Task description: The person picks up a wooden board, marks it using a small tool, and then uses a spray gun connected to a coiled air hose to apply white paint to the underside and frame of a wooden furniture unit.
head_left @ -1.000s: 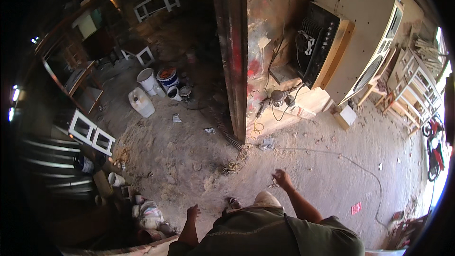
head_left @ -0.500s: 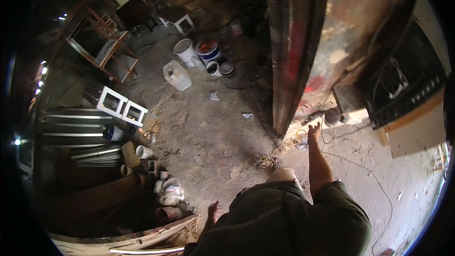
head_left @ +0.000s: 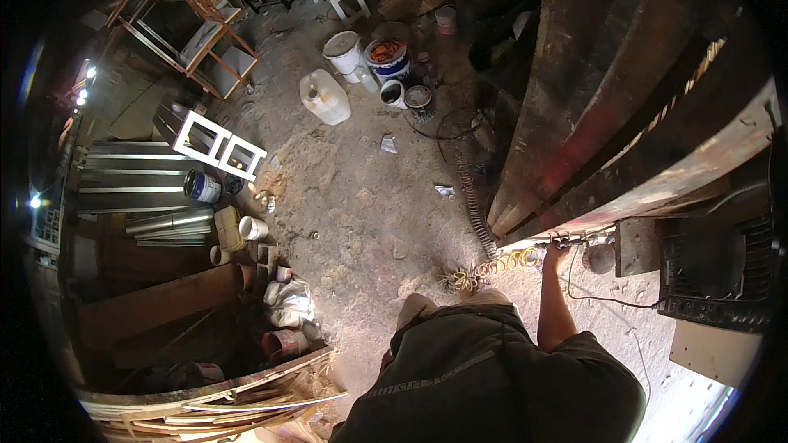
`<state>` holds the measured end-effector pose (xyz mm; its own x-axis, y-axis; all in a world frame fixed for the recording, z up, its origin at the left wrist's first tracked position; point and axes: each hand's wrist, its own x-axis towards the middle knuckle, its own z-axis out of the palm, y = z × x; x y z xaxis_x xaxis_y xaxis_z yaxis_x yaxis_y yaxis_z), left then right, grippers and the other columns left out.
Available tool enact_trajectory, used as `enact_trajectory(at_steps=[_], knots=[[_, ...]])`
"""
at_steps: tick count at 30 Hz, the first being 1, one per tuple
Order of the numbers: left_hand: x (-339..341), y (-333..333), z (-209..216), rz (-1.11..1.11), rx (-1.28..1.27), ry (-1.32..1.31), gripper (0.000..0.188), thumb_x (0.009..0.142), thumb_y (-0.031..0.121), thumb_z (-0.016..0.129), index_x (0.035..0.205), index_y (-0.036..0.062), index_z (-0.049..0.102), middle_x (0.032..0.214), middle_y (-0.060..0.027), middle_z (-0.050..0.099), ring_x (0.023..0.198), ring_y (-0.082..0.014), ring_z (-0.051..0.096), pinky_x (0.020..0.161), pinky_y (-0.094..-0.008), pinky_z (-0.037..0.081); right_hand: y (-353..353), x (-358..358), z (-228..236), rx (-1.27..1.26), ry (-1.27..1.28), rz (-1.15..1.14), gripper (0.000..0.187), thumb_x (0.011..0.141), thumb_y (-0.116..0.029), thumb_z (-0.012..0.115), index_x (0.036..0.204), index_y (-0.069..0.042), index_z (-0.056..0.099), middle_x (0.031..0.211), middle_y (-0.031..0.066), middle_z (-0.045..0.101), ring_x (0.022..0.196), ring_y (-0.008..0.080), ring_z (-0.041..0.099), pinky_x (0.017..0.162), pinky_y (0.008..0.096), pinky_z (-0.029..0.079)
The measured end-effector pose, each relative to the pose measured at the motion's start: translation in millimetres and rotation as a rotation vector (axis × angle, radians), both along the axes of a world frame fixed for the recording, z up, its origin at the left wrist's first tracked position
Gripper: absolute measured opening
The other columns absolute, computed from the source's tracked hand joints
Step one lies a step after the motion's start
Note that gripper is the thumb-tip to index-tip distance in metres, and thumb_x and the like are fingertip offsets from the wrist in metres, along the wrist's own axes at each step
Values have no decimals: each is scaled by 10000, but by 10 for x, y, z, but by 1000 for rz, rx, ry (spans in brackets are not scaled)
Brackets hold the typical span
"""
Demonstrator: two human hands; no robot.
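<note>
My right hand (head_left: 556, 252) is stretched out at the foot of the large leaning boards (head_left: 607, 115). Its fingers appear curled at a small dark metal fitting (head_left: 574, 240), too small and dark to name. A yellow coiled hose (head_left: 513, 260) ends right beside this hand and trails left along the floor. Just to the hand's right is a round brownish object (head_left: 600, 258). Only a sliver of my left hand (head_left: 387, 358) shows by my shirt's left edge; its fingers are hidden.
A dark ribbed machine (head_left: 714, 271) stands at right with a cable. A dark corrugated hose (head_left: 469, 197) crosses the floor. Buckets (head_left: 343, 53) and a plastic jug (head_left: 325, 98) stand farther off. At left lie a white frame (head_left: 220, 146), a paint can (head_left: 202, 186) and wood strips (head_left: 222, 412).
My right hand has gone from spread fingers to contact with the dark fitting. My left hand has drawn in behind my shirt. The view has shifted, showing more of the leaning boards.
</note>
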<state>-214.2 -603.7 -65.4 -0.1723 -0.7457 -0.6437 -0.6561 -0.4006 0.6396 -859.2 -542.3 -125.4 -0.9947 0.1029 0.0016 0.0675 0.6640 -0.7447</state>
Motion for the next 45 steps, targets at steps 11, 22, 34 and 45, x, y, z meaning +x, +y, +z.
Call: enact_trajectory(at_steps=[11,22,34,45], knots=[[-158,-1985,93,309,345,129,381,992,264,665,1320,151,508,799,-9,554,599,-107,528,495,-264,421,-230,826,560,-453,-185,-42,384,828,-91,778,1158,7,608,1004,117,682,872,218,672,719,357,579],[188,-4708,-303,-571,160,82,632,926,313,732,1406,15,448,922,-178,710,787,-262,713,591,-371,581,-869,2444,1585,34,-81,116,235,845,-206,793,944,-8,711,845,83,721,791,139,629,702,358,519],[-2108,-2432,1923,-2007,110,775,716,845,370,812,1381,-21,541,1370,-190,593,1298,-283,549,1087,-379,422,-521,4922,3596,-388,-161,-134,307,868,-171,776,1092,9,669,958,146,737,918,192,707,798,363,542],[-91,817,2790,-2220,869,849,519,1005,198,628,1453,-13,472,941,-117,681,846,-139,625,778,-335,509,1365,7578,4199,-604,7,-670,390,880,3,729,1214,-26,531,1049,94,704,969,169,679,851,306,550]])
